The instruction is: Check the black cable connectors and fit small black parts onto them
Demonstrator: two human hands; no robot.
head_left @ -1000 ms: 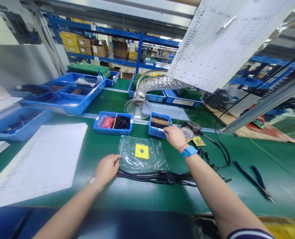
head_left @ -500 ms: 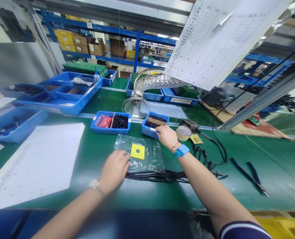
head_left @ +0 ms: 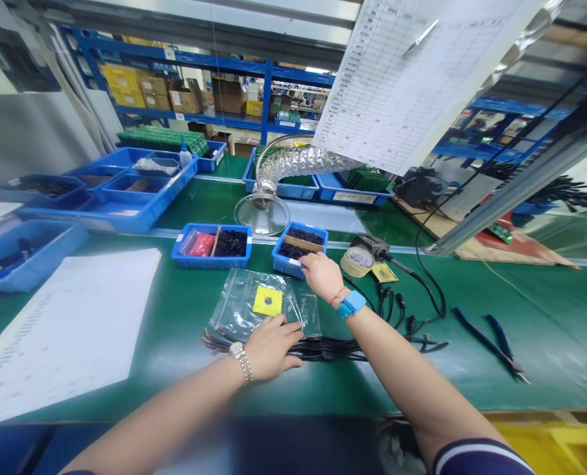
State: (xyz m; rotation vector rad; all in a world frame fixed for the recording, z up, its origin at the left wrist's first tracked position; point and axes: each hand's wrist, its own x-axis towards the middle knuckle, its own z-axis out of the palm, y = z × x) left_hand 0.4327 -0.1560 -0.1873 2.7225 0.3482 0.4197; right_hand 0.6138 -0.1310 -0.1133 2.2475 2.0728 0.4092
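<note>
My left hand [head_left: 272, 348], with a metal watch on its wrist, lies over a bundle of black cables [head_left: 323, 346]. Its fingers are stretched out and apart, reaching the edge of a clear zip bag [head_left: 234, 303]. On the bag lies a yellow square [head_left: 268, 301] with a dark round spot. My right hand [head_left: 323, 276], wearing a blue wrist strap [head_left: 351, 303], has its fingers curled at the front right corner of a small blue bin [head_left: 287, 265]. Small black parts [head_left: 293, 251] fill that bin on both sides of a cardboard divider. The fingertips are partly hidden.
Left of it, another blue bin [head_left: 209, 262] holds a red packet and black parts. A tape roll [head_left: 357, 261] and blue-handled pliers [head_left: 496, 346] lie to the right. Paper sheets [head_left: 76, 323] cover the left side. A foil duct [head_left: 308, 161] hangs behind.
My left hand has moved right, from the bag's left edge onto the cables, uncovering their left ends. My right hand stays at the bin. The whole view has shifted slightly.
</note>
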